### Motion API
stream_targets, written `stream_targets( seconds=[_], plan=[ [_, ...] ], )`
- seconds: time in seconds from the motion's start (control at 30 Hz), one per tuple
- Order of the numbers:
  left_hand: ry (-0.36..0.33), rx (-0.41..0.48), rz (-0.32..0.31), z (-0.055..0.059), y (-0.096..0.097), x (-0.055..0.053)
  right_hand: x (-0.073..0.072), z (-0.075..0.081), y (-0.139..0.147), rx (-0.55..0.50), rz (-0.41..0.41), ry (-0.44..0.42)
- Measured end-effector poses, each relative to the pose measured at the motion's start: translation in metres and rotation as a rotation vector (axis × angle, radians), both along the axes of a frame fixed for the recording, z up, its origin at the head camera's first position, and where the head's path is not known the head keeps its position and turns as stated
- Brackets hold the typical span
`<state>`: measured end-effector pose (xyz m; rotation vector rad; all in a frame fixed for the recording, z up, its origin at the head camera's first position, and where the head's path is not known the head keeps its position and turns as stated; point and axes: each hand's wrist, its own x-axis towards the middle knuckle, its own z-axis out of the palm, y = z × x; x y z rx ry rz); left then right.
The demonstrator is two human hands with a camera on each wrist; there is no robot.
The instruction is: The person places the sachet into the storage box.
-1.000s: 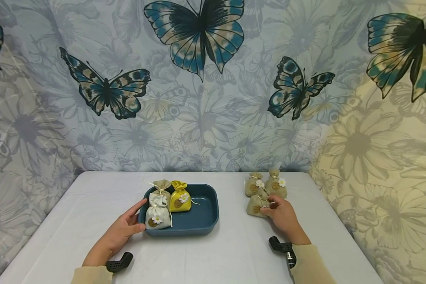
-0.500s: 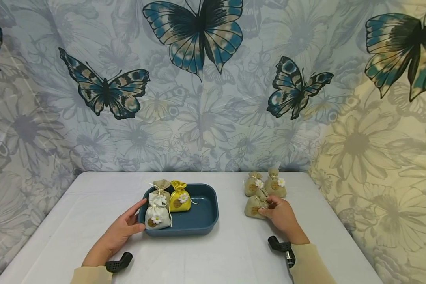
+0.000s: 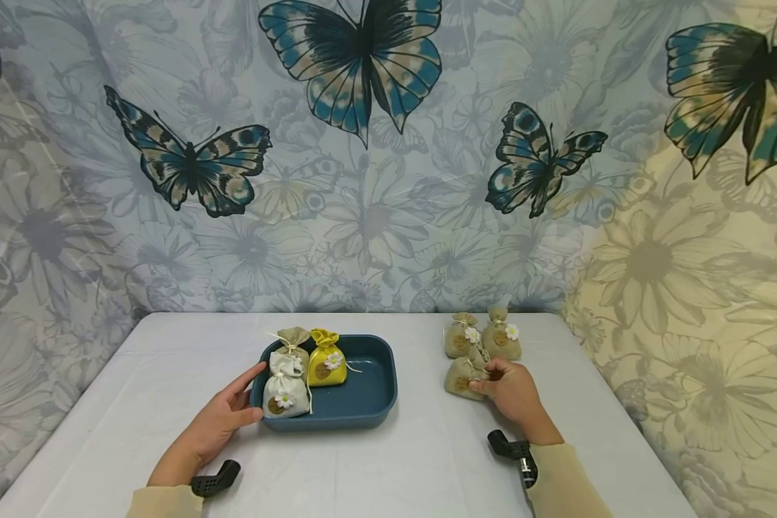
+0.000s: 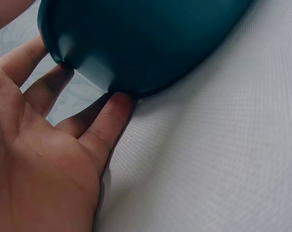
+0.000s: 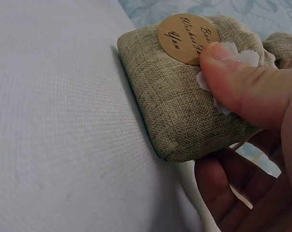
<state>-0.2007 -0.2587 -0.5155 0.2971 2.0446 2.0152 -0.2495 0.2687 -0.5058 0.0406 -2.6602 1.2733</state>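
Observation:
My left hand (image 3: 216, 421) touches the left end of a dark blue tray (image 3: 374, 385), fingers fairly straight and spread. In the left wrist view, the fingertips rest against the outer wall of the tray (image 4: 151, 43). The tray holds a white drawstring sachet (image 3: 283, 396), a beige one (image 3: 296, 337) and a yellow one (image 3: 329, 365), all at its left side. My right hand (image 3: 518, 397) pinches a beige burlap sachet (image 5: 170, 96) between thumb and fingers. The thumb covers part of its white flower and round label. The sachet leans slightly, low over the tablecloth.
Two more beige sachets with daisies stand behind the right hand: a left one (image 3: 456, 339) and a right one (image 3: 501, 342). All rest on a white-covered table (image 3: 388, 475) before a butterfly-print backdrop (image 3: 375, 237). The tray's right half has bare floor.
The beige sachet in the right hand has tilted a little and shifted slightly left. The left hand and tray have stayed in place.

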Motion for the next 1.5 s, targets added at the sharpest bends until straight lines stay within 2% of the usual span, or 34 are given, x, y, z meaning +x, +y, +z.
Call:
stream_targets(
  seconds=[0.47,0.77,1.07,1.2,1.33,1.5],
  plan=[
    [-0.004,0.019,-0.004,0.001,0.0,0.001,-0.002,-0.006,0.004,-0.005,0.021,0.024],
    [-0.013,0.025,-0.001,0.001,0.001,0.001,-0.001,-0.008,0.008,-0.076,0.123,-0.021],
    [-0.011,0.031,-0.011,0.001,0.0,0.001,-0.003,-0.01,0.006,-0.102,0.099,0.001],
    [-0.009,0.03,-0.007,0.001,0.0,0.001,-0.002,-0.008,0.002,-0.1,0.06,0.025],
    [-0.008,0.021,-0.004,0.001,0.0,0.001,0.0,-0.002,-0.003,-0.09,0.013,0.049],
    [-0.007,0.021,-0.004,0.001,0.0,0.001,0.001,0.008,-0.003,-0.156,-0.01,0.038]
  ],
)
